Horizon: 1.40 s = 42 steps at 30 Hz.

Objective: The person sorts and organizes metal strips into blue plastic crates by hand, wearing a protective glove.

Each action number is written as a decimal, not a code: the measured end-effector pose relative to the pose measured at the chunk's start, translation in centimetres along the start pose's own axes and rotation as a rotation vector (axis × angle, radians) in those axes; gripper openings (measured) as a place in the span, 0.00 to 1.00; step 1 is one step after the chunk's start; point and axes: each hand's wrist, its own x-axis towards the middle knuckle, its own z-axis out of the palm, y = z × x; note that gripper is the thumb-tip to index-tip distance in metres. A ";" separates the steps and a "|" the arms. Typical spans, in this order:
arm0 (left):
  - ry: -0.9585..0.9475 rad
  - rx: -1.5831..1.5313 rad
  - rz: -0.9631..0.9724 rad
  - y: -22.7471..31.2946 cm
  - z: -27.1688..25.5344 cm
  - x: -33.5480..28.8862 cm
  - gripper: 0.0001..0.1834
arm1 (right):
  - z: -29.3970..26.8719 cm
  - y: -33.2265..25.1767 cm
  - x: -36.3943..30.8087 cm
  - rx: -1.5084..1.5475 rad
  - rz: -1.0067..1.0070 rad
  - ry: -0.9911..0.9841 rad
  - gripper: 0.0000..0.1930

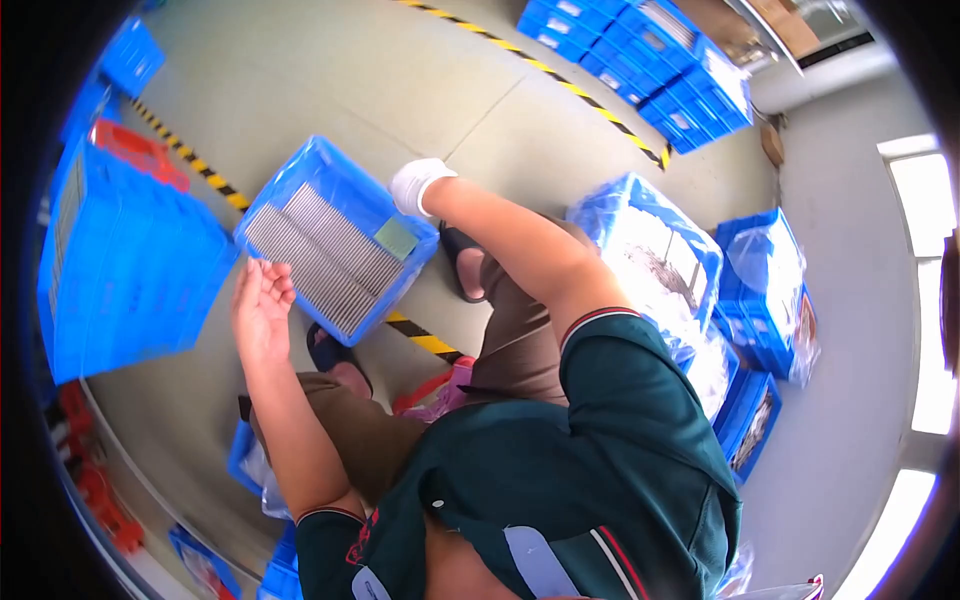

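Observation:
A blue plastic tote point(318, 158) lined with clear film lies between my two hands. Inside are two long rows of thin, closely stacked pale strips point(322, 255), with a small green slip of paper point(396, 239) on them near the right end. My right hand point(420, 187), in a white glove, is closed at the tote's far right rim; its fingertips are partly hidden. My bare left hand point(264, 300) is beside the opposite rim, fingers loosely curved and nothing seen in them. Whether it touches the rim is hard to tell.
Tall stacked blue crates point(135, 265) stand at left, a red one point(138, 152) behind. A film-lined blue tote point(655, 250) with pale parts is at right, more crates point(765, 290) along the wall. Yellow-black tape point(540, 65) marks the floor; blue crates point(640, 60) stand beyond.

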 end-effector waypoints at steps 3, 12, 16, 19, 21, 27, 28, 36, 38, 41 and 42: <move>0.073 -0.017 -0.010 -3.0 0.6 -1.6 0.10 | -3.6 3.6 -9.2 0.183 0.054 0.321 0.13; 0.064 0.145 -0.134 -5.2 1.5 0.4 0.10 | 14.1 26.9 -29.8 0.386 1.040 0.233 0.23; 0.228 0.197 -0.204 -4.0 -3.1 -1.1 0.10 | 24.8 34.3 -28.4 0.189 1.117 0.372 0.19; 0.219 0.255 -0.289 -6.4 -0.9 -0.1 0.08 | 19.5 30.8 -16.9 0.247 0.875 0.498 0.19; 0.227 0.336 -0.301 -8.2 -0.6 0.5 0.08 | 13.6 25.9 -5.3 0.326 0.629 0.613 0.19; 0.284 0.300 -0.282 -9.5 -1.8 0.1 0.11 | 6.2 11.2 9.4 0.634 0.244 0.742 0.18; 0.290 0.315 -0.296 -9.4 -1.9 0.1 0.12 | 6.1 11.1 9.9 0.685 0.246 0.755 0.18; 0.294 0.345 -0.324 -9.8 -1.4 0.4 0.12 | 9.2 15.9 6.4 1.040 0.467 0.780 0.17; 0.294 0.343 -0.331 -9.9 -1.3 0.5 0.12 | 10.1 17.3 4.5 1.115 0.540 0.783 0.17; 0.291 0.342 -0.317 -9.7 -1.6 0.4 0.12 | 11.0 19.2 1.4 1.226 0.644 0.793 0.16; 0.300 0.354 -0.316 -9.5 -1.6 0.3 0.13 | 11.3 19.8 0.3 1.263 0.677 0.798 0.16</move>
